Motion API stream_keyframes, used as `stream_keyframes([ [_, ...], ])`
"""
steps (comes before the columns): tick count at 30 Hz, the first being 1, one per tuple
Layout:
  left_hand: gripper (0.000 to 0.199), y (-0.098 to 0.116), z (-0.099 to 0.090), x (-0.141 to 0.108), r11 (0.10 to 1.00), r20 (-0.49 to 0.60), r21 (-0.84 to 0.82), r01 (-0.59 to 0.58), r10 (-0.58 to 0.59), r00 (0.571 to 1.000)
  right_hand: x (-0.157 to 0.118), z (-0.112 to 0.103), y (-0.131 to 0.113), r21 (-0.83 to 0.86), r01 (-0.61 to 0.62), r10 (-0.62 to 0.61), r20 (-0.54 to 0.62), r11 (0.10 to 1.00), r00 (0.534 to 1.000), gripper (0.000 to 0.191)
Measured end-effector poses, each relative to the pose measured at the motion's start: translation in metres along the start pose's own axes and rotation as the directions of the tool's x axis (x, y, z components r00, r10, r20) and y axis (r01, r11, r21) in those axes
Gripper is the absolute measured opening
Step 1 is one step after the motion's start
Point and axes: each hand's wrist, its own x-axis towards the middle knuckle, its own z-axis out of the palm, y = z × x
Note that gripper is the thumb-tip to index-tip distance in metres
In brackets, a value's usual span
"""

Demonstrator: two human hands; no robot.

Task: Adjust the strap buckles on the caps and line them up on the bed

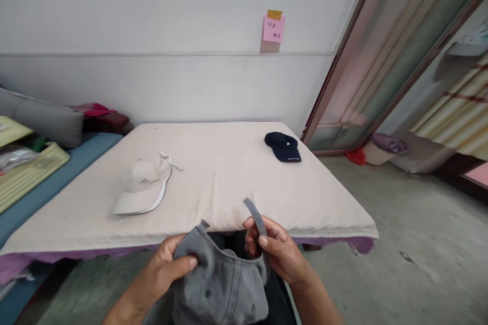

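A grey baseball cap (221, 284) is held over my lap, with its back opening facing away from me. My left hand (168, 269) grips the cap's left side, thumb on the outside. My right hand (280, 251) pinches the base of the cap's grey back strap (254, 215), whose loose end points up. At the cap's left edge shows a small buckle (205, 223), apart from the strap. On the covered table ahead lie a cream cap (143, 183) at the left, its own strap undone, and a navy cap (284, 147) at the far right.
A cream cloth (229, 172) covers the table, over a purple cloth (354, 245). Left stands a blue bench (89, 150) with a grey cushion (46, 117). A pink note (273, 28) hangs on the wall. A lined bin (383, 150) stands on the floor at right.
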Motion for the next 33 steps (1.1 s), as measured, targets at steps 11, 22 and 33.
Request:
stream_keyframes([
  [11, 0.035, 0.010, 0.037, -0.004, 0.982, 0.046, 0.190, 0.012, -0.021, 0.999, -0.010, 0.020, -0.011, -0.013, -0.038, 0.036, -0.125, 0.999, 0.992, 0.016],
  [22, 0.024, 0.025, 0.064, -0.015, 0.954, 0.233, 0.280, -0.106, 0.039, 0.972, -0.018, 0.046, -0.008, -0.062, -0.148, 0.145, -0.046, 0.987, 0.988, 0.034],
  [33, 0.022, 0.024, 0.075, -0.018, 0.901, 0.146, 0.404, -0.156, 0.105, 0.984, -0.023, 0.057, -0.006, -0.110, -0.114, 0.106, -0.073, 0.987, 0.992, 0.035],
])
